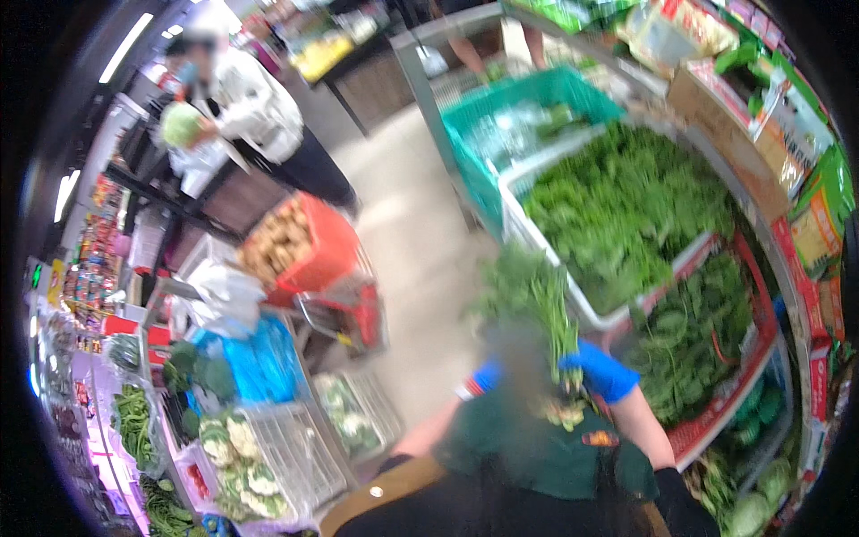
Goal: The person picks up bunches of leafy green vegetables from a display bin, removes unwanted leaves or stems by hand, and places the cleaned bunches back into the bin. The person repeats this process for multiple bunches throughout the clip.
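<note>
My right hand (602, 373), in a blue glove, grips a bunch of leafy green vegetables (553, 315) by the lower stems. The bunch is upright in front of me, its feathery leaves pointing away and its pale cut ends near the dark green cloth (570, 463) at the bottom. My left hand (488, 376), also blue-gloved, is close to the bunch's left side; a dark blurred patch hides its fingers, so its hold cannot be made out. Just beyond my right hand are a white crate (577, 295) heaped with leafy greens (624, 201) and a red-and-white crate (721, 409) of darker greens (698, 329).
A teal crate (470, 168) stands behind the white one. Across the aisle floor (416, 268) are an orange-red crate (329, 241) of brown tubers, blue bags (262, 359) and cauliflowers (245, 463). A person in a white jacket (262, 101) holds a pale green round vegetable (180, 124).
</note>
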`<action>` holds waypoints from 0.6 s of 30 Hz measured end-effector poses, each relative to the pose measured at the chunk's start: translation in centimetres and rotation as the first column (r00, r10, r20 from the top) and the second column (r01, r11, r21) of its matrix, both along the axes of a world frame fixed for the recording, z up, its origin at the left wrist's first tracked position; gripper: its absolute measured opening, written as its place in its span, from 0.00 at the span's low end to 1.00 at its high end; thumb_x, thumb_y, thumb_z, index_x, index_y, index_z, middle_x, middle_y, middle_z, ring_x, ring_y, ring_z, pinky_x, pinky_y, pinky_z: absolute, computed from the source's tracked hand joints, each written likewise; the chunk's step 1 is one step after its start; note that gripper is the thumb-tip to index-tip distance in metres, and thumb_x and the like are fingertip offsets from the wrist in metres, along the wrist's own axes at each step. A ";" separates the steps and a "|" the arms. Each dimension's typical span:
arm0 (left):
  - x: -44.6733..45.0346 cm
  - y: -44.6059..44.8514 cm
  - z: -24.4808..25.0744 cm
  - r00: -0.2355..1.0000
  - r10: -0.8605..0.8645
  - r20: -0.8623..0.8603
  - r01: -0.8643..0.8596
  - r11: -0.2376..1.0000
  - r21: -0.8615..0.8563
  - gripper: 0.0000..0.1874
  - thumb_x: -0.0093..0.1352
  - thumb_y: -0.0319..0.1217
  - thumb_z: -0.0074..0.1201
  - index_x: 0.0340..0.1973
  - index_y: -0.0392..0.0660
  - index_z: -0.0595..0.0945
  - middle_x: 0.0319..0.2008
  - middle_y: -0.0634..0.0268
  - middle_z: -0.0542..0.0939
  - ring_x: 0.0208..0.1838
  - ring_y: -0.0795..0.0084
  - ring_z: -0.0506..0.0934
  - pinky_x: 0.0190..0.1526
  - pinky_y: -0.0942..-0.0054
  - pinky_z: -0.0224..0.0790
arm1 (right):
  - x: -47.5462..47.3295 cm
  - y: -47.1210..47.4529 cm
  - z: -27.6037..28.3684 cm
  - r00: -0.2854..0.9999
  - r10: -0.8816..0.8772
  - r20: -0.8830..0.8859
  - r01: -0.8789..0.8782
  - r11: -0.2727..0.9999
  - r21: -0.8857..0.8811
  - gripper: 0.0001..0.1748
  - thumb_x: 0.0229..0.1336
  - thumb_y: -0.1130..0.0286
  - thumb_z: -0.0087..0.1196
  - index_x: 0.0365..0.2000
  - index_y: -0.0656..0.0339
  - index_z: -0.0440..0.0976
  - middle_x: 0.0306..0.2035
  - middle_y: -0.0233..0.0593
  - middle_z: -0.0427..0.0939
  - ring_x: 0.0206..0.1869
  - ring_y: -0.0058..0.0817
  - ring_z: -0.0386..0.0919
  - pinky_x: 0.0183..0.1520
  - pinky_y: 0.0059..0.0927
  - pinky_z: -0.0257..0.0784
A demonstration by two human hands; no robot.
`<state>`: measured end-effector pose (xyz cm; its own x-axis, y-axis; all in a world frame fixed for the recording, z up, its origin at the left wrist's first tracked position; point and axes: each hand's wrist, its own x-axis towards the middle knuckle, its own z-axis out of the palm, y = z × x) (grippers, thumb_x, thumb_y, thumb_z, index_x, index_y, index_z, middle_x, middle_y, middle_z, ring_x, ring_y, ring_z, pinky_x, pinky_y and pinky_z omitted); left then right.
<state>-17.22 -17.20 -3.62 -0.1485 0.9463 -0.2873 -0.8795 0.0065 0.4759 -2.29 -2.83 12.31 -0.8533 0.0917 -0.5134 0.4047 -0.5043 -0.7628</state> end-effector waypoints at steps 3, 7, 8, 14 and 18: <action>1.4 3.3 4.6 0.995 0.045 -0.091 -0.021 0.966 0.257 0.40 0.68 0.55 0.43 0.68 0.45 0.54 0.68 0.56 0.57 0.69 0.58 0.56 0.69 0.56 0.46 | -1.1 0.2 1.8 0.965 0.164 0.206 -0.253 0.361 0.898 0.48 0.41 0.69 0.56 0.65 0.66 0.49 0.53 0.55 0.70 0.46 0.50 0.75 0.47 0.43 0.72; 1.5 3.5 5.9 0.907 -0.007 -0.420 0.035 0.998 0.061 0.37 0.70 0.55 0.38 0.67 0.44 0.55 0.67 0.56 0.58 0.68 0.58 0.59 0.68 0.56 0.48 | -1.9 -1.5 2.8 0.992 0.097 0.078 -0.067 -0.112 0.992 0.47 0.40 0.70 0.58 0.63 0.66 0.51 0.45 0.56 0.72 0.40 0.47 0.76 0.40 0.44 0.73; 1.5 3.7 6.3 0.907 -0.002 -0.422 0.025 0.999 0.048 0.37 0.71 0.55 0.37 0.67 0.43 0.56 0.67 0.55 0.59 0.68 0.59 0.59 0.68 0.56 0.49 | -2.3 -2.0 3.9 0.966 0.084 0.246 -0.244 -0.029 0.969 0.49 0.41 0.68 0.60 0.63 0.66 0.50 0.47 0.57 0.71 0.41 0.48 0.76 0.40 0.45 0.73; 1.3 6.6 14.1 0.971 -0.130 -0.201 0.121 0.991 -0.054 0.30 0.72 0.48 0.40 0.62 0.41 0.64 0.59 0.54 0.69 0.60 0.61 0.68 0.62 0.60 0.58 | 2.0 -0.3 5.8 0.864 -0.004 -0.504 0.402 0.608 0.685 0.59 0.44 0.51 0.65 0.66 0.66 0.41 0.61 0.57 0.61 0.59 0.40 0.64 0.59 0.39 0.62; 3.7 9.5 18.1 0.947 -0.301 -0.111 0.306 0.951 0.033 0.30 0.71 0.44 0.40 0.65 0.43 0.61 0.62 0.52 0.66 0.60 0.58 0.69 0.61 0.59 0.59 | 6.0 1.9 5.0 0.830 -0.485 -0.276 0.553 0.783 0.287 0.47 0.51 0.49 0.62 0.61 0.69 0.54 0.59 0.50 0.64 0.61 0.31 0.63 0.63 0.32 0.58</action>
<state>-13.48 -7.74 14.46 0.1217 0.9637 -0.2375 -0.7855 0.2398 0.5706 3.67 -0.96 17.30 -0.6970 0.6859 -0.2092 -0.0014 -0.2931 -0.9561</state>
